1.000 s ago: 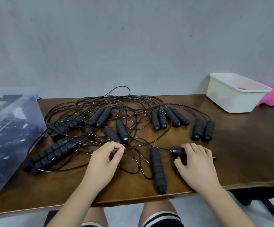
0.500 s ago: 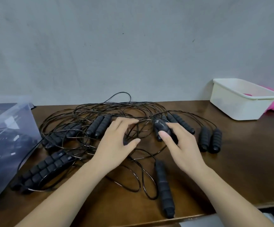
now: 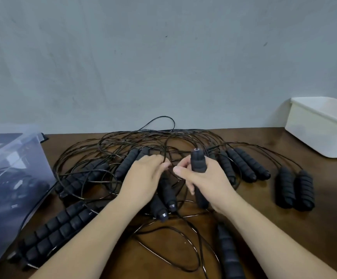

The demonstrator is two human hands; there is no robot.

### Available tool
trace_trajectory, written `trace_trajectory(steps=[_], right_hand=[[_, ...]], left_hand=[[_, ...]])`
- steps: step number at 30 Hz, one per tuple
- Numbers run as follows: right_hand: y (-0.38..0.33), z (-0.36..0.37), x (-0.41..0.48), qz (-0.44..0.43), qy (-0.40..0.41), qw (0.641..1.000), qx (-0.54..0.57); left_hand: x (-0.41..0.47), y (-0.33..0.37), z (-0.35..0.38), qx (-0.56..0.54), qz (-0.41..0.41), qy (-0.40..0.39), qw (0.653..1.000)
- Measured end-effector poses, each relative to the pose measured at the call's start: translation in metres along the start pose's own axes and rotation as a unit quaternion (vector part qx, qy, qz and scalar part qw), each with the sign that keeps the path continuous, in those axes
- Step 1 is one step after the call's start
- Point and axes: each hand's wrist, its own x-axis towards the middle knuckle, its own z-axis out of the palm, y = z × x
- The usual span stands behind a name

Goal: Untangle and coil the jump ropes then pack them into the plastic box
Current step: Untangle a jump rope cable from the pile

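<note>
A tangle of thin black jump-rope cords (image 3: 135, 143) with several black foam handles lies spread over the brown table (image 3: 314, 238). My right hand (image 3: 208, 182) grips one black handle (image 3: 198, 162), held upright above the pile. My left hand (image 3: 145, 178) reaches into the middle of the tangle and its fingertips pinch a cord beside that handle. A lone handle (image 3: 228, 250) lies near the front edge. A clear plastic box (image 3: 8, 178) stands at the left with dark items inside.
A white plastic tub (image 3: 320, 125) stands at the back right with something pink in it. Two handle pairs lie at the right (image 3: 294, 190) and at the front left (image 3: 56, 230). A grey wall rises right behind the table.
My right hand picked a handle up from the table front, carried it back and turned it upright. My left hand moved from the near cords into the tangle's middle. The view moved closer.
</note>
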Motion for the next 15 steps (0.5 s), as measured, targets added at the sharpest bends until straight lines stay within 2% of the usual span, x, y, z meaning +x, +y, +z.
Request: trace_trajectory(steps=[3, 6, 8, 12, 15], right_hand=[[0.002, 0.006, -0.007, -0.042, 0.019, 0.998, -0.051], [-0.001, 0.003, -0.004, -0.061, 0.083, 0.994, -0.022], [-0.002, 0.000, -0.003, -0.055, 0.076, 0.996, -0.012], [0.005, -0.001, -0.004, -0.017, 0.059, 0.996, -0.071], [0.001, -0.003, -0.002, -0.004, 0.058, 0.998, 0.007]], left_hand=[[0.000, 0.014, 0.002, 0.076, 0.063, 0.006, 0.995], [-0.002, 0.019, 0.004, 0.143, 0.107, 0.012, 0.984], [-0.004, 0.019, 0.005, 0.172, 0.113, -0.013, 0.978], [-0.009, 0.022, 0.009, 0.180, 0.149, -0.070, 0.970], [-0.007, 0.023, 0.005, 0.120, 0.125, -0.097, 0.980]])
